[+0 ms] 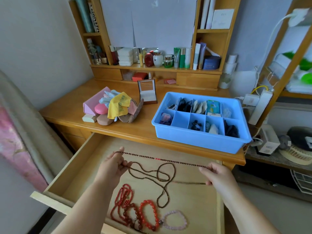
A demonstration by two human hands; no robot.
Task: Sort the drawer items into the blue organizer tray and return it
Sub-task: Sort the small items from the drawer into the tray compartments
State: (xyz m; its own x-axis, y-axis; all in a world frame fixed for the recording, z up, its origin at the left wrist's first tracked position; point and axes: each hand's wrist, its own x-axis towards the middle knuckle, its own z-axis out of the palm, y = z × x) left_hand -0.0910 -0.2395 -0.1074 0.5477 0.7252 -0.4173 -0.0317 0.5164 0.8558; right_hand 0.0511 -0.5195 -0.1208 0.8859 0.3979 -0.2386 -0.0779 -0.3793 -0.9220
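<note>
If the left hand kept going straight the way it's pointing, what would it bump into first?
Probably the desk edge above the open drawer. The left hand, pinching the beads, points up and away; depth is hard to judge.

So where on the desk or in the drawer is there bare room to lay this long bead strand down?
Bare wood lies on the desk between the pile of cases and the blue organizer tray. The drawer floor is bare at its back left, behind the left hand. Crowded: the drawer's front, with the red beads, orange bracelet and pink bracelet.
</note>
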